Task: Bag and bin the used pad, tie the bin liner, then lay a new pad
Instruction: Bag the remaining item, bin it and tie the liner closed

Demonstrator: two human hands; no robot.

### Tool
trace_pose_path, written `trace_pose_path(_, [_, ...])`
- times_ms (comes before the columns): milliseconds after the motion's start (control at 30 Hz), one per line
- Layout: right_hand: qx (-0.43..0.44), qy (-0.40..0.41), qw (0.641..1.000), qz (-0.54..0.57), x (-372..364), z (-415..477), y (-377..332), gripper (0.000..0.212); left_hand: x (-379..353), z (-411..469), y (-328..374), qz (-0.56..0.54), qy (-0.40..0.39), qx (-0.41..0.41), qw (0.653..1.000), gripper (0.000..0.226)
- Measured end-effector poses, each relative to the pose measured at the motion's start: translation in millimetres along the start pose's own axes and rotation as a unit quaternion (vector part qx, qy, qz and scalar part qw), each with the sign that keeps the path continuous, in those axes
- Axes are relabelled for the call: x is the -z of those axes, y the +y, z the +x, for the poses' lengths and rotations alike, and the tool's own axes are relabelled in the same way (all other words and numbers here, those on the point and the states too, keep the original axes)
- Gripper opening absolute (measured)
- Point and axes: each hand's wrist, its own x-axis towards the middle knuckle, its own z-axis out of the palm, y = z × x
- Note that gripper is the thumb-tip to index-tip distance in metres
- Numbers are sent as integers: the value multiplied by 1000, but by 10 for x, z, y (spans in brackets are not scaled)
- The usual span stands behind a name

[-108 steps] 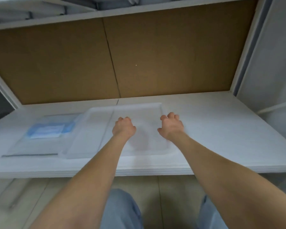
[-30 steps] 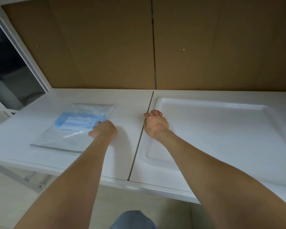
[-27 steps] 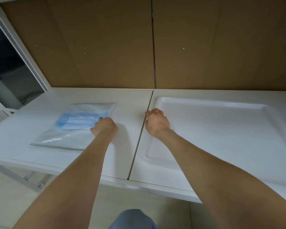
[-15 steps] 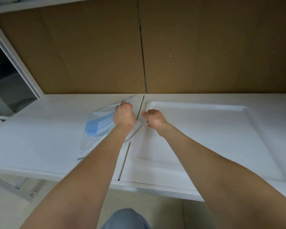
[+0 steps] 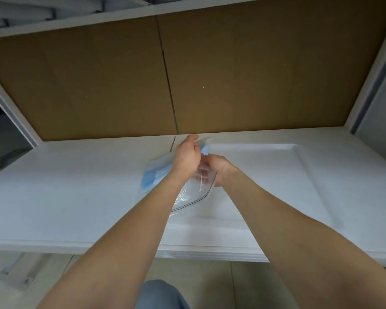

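A clear plastic bag holding a folded blue pad hangs lifted above the white table, near the left edge of the shallow white tray. My left hand grips the bag's upper edge from above. My right hand holds the bag's right side, fingers curled into the plastic. The bag's dark-lined open end curves downward toward me. Much of the pad is hidden behind my left hand and wrist.
A brown cardboard back wall stands behind the table, under a white shelf edge. White frame posts rise at the far left and right. The floor and my knee show below the table's front edge.
My left hand dragged the bagged pad from the table's left side to the tray's edge and lifted it. My right hand left the tray rim and took hold of the bag.
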Motion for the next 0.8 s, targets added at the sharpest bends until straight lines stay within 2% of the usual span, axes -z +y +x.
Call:
trace_pose_path(133, [47,43,998,14,257,-134,-118,26,-82,2,144,58,48,-30,997,38])
trace_pose_path(200, [58,79,995,35,494,-207,-178,23,-175,-20,203,89,37,-56,994,40])
trace_pose_path(367, [41,160,986,23,1184,-385,-182,17,-469,-171,148,159,-81,-53,983,44])
trace_pose_path(500, [2,160,984,77,1568,-532,-109,33,-745,-309,90,185,-223,-35,957,47])
trace_pose_path(567, [-24,173,982,69,1685,-660,-125,33,-851,-382,101,204,-278,-20,938,57])
trace_pose_path(633, [-49,171,983,41,1774,-762,-134,34,-903,-427,107,235,-309,-5,921,74])
trace_pose_path(700, [-66,165,984,-3,1876,-847,-127,45,-971,-441,111,253,-318,-2,914,88])
trace_pose_path(733, [-71,163,984,-34,1927,-880,-117,48,-1007,-431,103,259,-318,-1,912,89])
trace_pose_path(800, [-85,166,979,-83,2009,-949,-91,42,-1037,-457,141,266,-311,-4,912,74])
